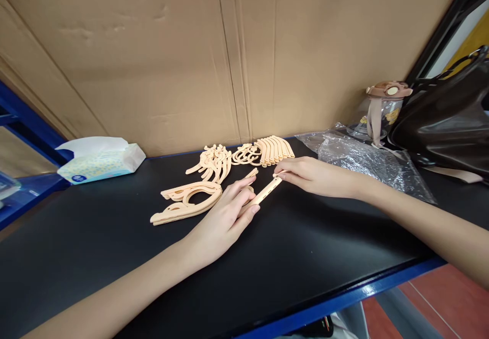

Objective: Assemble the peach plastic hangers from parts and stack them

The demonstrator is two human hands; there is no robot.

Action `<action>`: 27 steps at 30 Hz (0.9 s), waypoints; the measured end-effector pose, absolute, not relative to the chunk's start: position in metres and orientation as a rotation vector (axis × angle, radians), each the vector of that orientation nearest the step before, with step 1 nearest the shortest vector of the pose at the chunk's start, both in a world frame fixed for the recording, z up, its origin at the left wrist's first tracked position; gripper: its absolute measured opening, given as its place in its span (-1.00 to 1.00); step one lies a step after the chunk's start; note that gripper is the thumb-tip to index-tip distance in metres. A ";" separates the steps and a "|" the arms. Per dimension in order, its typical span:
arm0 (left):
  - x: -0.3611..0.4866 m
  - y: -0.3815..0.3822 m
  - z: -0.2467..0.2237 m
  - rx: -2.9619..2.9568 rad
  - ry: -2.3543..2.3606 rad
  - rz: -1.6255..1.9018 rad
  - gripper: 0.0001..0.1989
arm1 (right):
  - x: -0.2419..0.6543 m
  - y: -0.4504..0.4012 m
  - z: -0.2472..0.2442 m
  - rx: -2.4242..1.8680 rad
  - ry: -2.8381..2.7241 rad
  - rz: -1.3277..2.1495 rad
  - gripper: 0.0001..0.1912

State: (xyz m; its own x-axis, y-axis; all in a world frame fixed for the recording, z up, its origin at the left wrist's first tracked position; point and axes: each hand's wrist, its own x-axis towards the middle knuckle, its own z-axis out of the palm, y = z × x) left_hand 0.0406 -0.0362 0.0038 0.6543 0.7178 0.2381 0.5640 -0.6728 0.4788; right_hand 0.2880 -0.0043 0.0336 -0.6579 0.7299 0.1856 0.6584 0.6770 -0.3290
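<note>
A beige plastic folding hanger lies tilted between my hands, with a row of small slots along its near arm. My left hand is closed around its middle, thumb along the near side, and hides much of it. With a pinch, my right hand grips the far right end of the slotted arm; any small part between those fingertips is hidden. Left of my left hand, folded beige hangers lie stacked on the black tabletop. Behind are a loose heap of beige hooks, several ring-like beige pieces and a row of curved hanger arms.
A tissue pack sits at the back left. Clear plastic wrap spreads at the right, before a strapped water bottle and a dark bag. Cardboard stands behind; a blue edge borders the table's front.
</note>
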 end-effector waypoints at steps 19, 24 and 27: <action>0.042 -0.037 0.006 2.526 0.963 0.524 -0.81 | 0.292 -0.011 0.045 -1.369 -2.678 0.355 -0.68; 0.042 -0.037 0.008 2.542 0.989 0.467 -0.79 | 0.292 -0.009 0.044 -1.238 -2.716 0.382 -0.51; 0.041 -0.037 0.009 2.531 0.965 0.468 -0.79 | 0.293 -0.007 0.043 -1.183 -2.725 0.451 -0.49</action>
State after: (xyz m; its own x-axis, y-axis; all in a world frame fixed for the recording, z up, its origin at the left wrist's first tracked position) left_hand 0.0412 -0.0371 0.0086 0.7071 0.6870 0.1674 0.5566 -0.6868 0.4675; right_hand 0.2929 -0.0071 0.0433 -0.6820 0.7314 0.0061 0.6903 0.6464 -0.3249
